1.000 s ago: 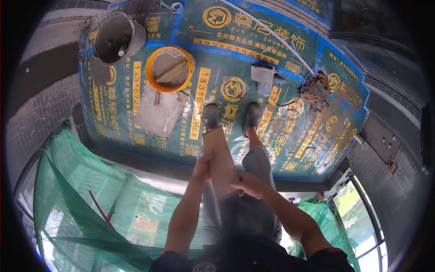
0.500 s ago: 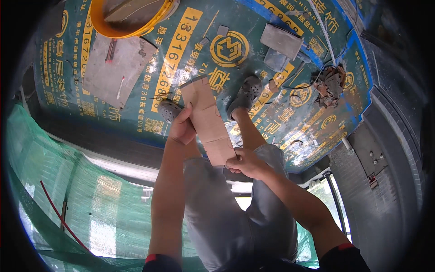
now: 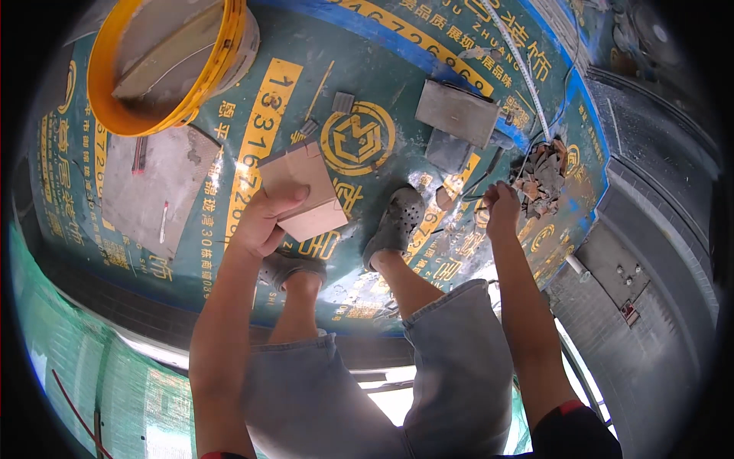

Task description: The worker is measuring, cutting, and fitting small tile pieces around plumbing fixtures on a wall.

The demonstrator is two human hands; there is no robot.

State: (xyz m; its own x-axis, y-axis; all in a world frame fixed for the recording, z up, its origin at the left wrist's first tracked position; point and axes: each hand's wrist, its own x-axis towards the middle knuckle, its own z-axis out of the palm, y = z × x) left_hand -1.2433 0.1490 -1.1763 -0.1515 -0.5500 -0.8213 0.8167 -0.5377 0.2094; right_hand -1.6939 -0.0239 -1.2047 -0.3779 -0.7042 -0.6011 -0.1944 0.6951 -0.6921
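My left hand (image 3: 267,218) grips a flat tan tile piece (image 3: 300,183) at its near left edge, thumb across the top face and fingers beneath. A thin line crosses the piece near its lower end. My right hand (image 3: 501,205) is held out to the right with its fingers curled together, and what they hold, if anything, cannot be made out. It appears just left of a heap of broken shards (image 3: 544,180) on the floor covering.
A yellow bucket (image 3: 99,92) with greyish contents stands at the far left, beside a grey board (image 3: 145,183) carrying a pen (image 3: 164,222). Grey slabs (image 3: 457,115) lie beyond my feet. A pale strip (image 3: 527,69) and a dark cable (image 3: 564,96) run towards the shards.
My right hand has let go of the tan tile piece and moved right to the shards. The piece, now only in my left hand, looks much shorter.
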